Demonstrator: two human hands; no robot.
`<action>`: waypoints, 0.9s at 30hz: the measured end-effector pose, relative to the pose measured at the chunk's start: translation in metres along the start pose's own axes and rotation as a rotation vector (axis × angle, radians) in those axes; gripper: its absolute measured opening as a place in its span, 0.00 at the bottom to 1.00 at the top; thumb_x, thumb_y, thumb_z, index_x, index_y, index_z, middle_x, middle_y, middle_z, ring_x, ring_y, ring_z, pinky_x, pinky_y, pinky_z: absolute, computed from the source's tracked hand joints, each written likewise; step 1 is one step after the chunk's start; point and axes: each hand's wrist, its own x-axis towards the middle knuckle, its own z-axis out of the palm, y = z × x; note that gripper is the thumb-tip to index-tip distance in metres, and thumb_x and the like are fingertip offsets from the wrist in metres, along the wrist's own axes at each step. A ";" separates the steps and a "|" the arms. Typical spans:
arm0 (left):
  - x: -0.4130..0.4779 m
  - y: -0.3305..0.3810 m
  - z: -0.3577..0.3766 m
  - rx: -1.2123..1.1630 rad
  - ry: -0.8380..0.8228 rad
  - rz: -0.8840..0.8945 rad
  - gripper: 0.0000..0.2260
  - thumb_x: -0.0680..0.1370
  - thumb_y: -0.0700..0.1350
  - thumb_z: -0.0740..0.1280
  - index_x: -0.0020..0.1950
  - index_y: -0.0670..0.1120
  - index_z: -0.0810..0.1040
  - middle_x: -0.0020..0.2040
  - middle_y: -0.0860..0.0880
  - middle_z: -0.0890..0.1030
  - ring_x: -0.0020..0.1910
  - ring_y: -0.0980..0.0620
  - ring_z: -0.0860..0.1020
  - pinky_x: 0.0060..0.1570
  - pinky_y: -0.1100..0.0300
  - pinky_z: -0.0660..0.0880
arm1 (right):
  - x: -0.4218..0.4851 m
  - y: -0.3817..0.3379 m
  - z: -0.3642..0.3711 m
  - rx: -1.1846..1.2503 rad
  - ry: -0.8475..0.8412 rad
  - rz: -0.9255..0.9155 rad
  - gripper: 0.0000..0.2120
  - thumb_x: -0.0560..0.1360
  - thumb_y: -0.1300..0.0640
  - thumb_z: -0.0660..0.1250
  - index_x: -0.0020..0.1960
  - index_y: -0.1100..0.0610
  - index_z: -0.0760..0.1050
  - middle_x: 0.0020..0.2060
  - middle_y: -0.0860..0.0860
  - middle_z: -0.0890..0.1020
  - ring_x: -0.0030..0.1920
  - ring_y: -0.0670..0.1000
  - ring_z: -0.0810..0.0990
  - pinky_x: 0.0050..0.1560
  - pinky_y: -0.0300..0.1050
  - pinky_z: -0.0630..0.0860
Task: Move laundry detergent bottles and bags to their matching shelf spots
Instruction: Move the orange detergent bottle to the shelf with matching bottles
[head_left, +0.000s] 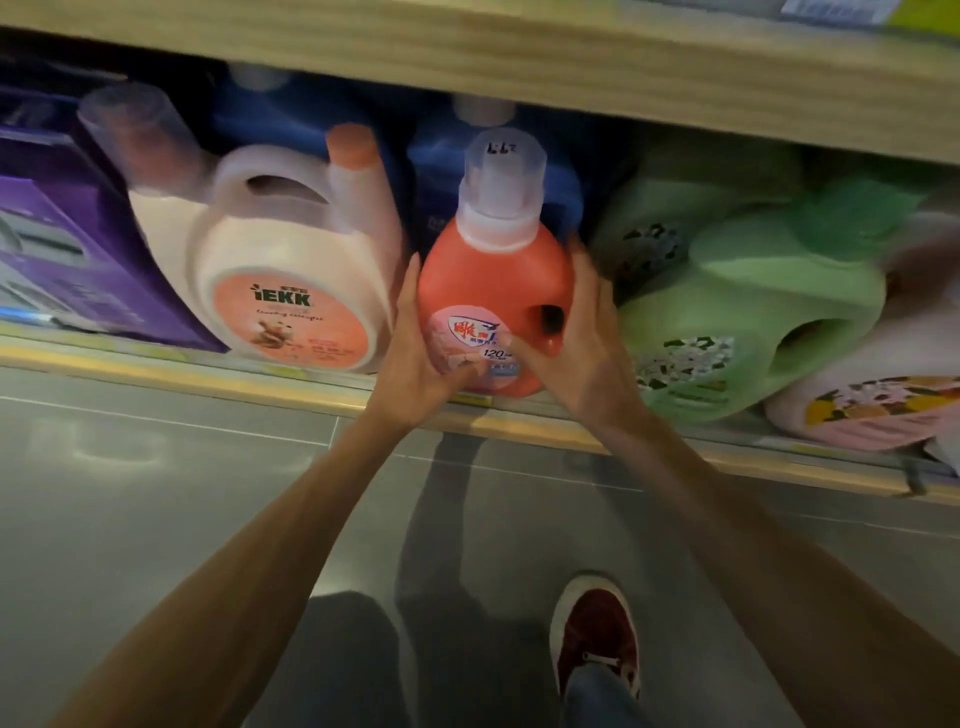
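Both hands are clasping the orange bottle (493, 306) from opposite sides — the left hand (415, 358) is pressing its left flank with the thumb across the label, the right hand (582, 343) is wrapping the right flank, fingers (584, 260) reaching toward the shoulder. The bottle is standing upright, long axis vertical, clear cap (505, 174) pointing up, its base resting at the near edge of the lower shelf (218, 376). It is sitting between the white jug (291, 280) on the left and the green jug (769, 312) on the right — tilted, just beside. Neither hand looks nearer; any push would run straight toward the far blue bottles (561, 192).
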 end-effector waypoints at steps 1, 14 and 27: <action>0.001 -0.002 0.001 -0.005 0.000 0.015 0.56 0.69 0.48 0.81 0.82 0.52 0.41 0.80 0.50 0.54 0.76 0.51 0.64 0.70 0.48 0.72 | -0.002 0.002 0.004 -0.005 0.026 -0.011 0.55 0.66 0.43 0.79 0.81 0.50 0.48 0.72 0.56 0.64 0.70 0.59 0.68 0.65 0.62 0.73; 0.001 -0.013 0.001 0.085 -0.054 0.048 0.56 0.70 0.45 0.80 0.81 0.55 0.38 0.80 0.47 0.56 0.77 0.47 0.64 0.71 0.42 0.69 | -0.003 0.029 0.009 0.149 0.034 -0.006 0.58 0.62 0.44 0.81 0.80 0.56 0.50 0.67 0.52 0.64 0.68 0.53 0.68 0.65 0.46 0.67; 0.009 -0.012 0.003 -0.030 -0.039 -0.027 0.59 0.64 0.44 0.83 0.77 0.68 0.44 0.76 0.52 0.61 0.71 0.48 0.71 0.66 0.44 0.76 | 0.009 0.016 -0.001 0.165 0.012 0.038 0.59 0.57 0.46 0.84 0.78 0.48 0.52 0.67 0.54 0.65 0.68 0.57 0.69 0.67 0.61 0.71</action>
